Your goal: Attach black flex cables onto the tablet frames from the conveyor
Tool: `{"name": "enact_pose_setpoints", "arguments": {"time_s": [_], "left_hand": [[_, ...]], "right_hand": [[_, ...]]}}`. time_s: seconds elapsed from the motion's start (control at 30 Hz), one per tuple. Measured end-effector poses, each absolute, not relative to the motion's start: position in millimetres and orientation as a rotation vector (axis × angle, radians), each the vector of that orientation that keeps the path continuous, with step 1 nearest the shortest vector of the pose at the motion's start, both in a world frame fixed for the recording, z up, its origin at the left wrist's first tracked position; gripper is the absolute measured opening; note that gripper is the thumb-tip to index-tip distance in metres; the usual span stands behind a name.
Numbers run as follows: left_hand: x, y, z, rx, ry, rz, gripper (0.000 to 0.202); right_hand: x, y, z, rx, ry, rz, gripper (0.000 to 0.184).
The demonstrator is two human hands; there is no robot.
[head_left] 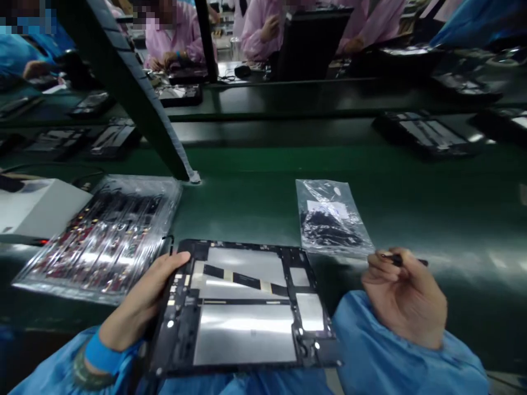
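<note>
An opened tablet chassis [242,323], black frame with silver plates and a black-and-tan ribbon cable, lies flat in front of me. My left hand [142,299] grips its left edge, thumb on top. My right hand [405,296], to the right of the chassis, holds a thin black tool [405,261] between the fingertips. Both arms wear blue sleeves. Just above the right hand lies a small clear bag [329,216] with dark parts and a white label.
A clear plastic tray [102,236] of several small boards sits at left, beside a white box [37,208]. A dark slanted post [135,99] rises from the green belt [432,208]. More open tablets lie on the far belt. People in pink and blue coats work across the line.
</note>
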State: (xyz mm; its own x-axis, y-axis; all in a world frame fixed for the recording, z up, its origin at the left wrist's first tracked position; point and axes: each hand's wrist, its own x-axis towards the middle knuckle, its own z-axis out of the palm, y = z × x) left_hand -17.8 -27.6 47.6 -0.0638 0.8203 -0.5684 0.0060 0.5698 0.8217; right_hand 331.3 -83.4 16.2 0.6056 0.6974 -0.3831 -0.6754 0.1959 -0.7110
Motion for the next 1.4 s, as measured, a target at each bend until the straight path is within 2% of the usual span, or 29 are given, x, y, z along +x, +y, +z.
{"name": "enact_pose_setpoints", "arguments": {"time_s": [0.1, 0.3, 0.4, 0.5, 0.8, 1.0, 1.13, 1.27, 1.33, 1.4], "left_hand": [[-30, -29, 32, 0.834, 1.431, 0.677, 0.033], [-33, -30, 28, 1.097, 1.518, 0.995, 0.055], [-25, -35, 31, 0.982, 1.269, 0.969, 0.042], [-19, -36, 31, 0.873, 1.098, 0.912, 0.038], [-12, -31, 27, 0.795, 0.972, 0.831, 0.029], [-9, -38, 25, 0.909, 0.908, 0.722, 0.027], [5, -43, 28, 1.001, 0.823, 0.525, 0.033], [16, -47, 32, 1.036, 0.743, 0.406, 0.039], [17, -48, 32, 1.153, 0.769, 0.455, 0.036], [14, -49, 31, 1.388, 0.873, 0.631, 0.025]], "right_hand": [[300, -70, 28, -1.108, -0.339, 1.014, 0.022], [232, -39, 25, -1.331, -0.851, 1.130, 0.031], [217, -27, 12, -1.410, -0.925, 1.152, 0.035], [214, -21, 1, -1.465, -0.967, 1.143, 0.036], [213, -26, -7, -1.576, -1.177, 0.987, 0.028], [223, -22, 19, -1.288, -0.878, 1.098, 0.028], [207, -25, 47, -1.342, -1.199, 1.201, 0.021], [175, -33, 57, -1.327, -1.457, 1.433, 0.025], [166, -37, 56, -1.315, -1.496, 1.370, 0.019], [163, -39, 53, -1.335, -1.562, 1.099, 0.015]]}}
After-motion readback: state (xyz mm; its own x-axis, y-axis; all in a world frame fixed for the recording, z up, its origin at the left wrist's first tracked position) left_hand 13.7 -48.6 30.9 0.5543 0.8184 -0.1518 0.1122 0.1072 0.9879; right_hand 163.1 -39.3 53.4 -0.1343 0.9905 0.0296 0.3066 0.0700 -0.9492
